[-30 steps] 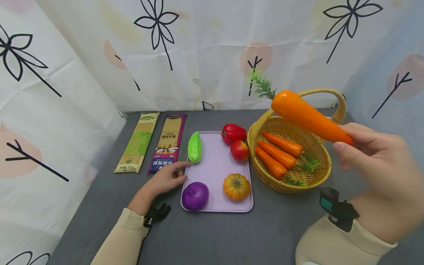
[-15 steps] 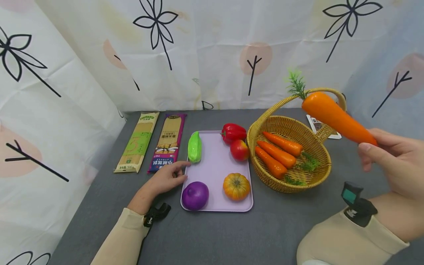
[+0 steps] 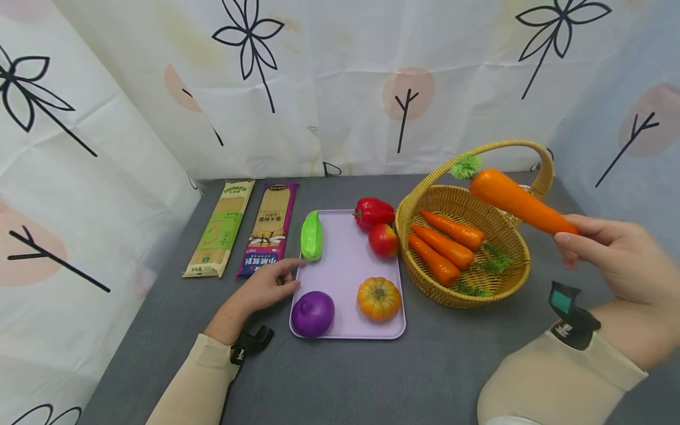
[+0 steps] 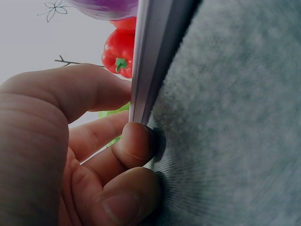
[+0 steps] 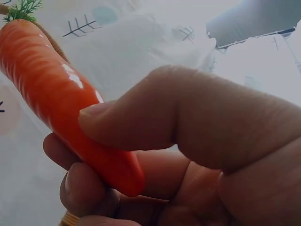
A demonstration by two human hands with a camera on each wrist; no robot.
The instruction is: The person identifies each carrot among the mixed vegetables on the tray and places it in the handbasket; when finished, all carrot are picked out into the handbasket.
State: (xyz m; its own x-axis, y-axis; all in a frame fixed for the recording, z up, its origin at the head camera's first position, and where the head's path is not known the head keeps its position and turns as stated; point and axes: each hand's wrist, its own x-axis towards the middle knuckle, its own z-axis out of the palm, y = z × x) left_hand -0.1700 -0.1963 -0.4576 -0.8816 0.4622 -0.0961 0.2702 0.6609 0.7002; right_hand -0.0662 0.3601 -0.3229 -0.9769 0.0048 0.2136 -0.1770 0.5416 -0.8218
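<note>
My right hand [image 3: 629, 257] pinches a toy carrot [image 3: 523, 200] by its tapered tip, thumb on one side and fingers on the other. In the head view the carrot is raised in front of the wicker basket's [image 3: 523, 277] right side, leafy end to the left. The right wrist view shows the thumb lying on the carrot [image 5: 61, 89]. My left hand [image 3: 268, 286] touches the left rim of a lilac tray [image 3: 345, 307]. In the left wrist view its thumb and fingertips meet the tray rim [image 4: 148, 61], with loosely bent fingers on the cloth.
The tray bears a green vegetable [image 3: 311, 236], a purple onion-like vegetable [image 3: 313, 314], a small pumpkin [image 3: 379, 300], a red apple [image 3: 383, 241] and a red bell pepper [image 3: 373, 213]. Carrots [image 3: 443, 248] lie in the basket. Two noodle packs [image 3: 220, 230] lie left.
My right hand has swung the carrot to the right, then back a little left and lower. The carrot's leafy end has turned. My left hand stays at the tray's rim.
</note>
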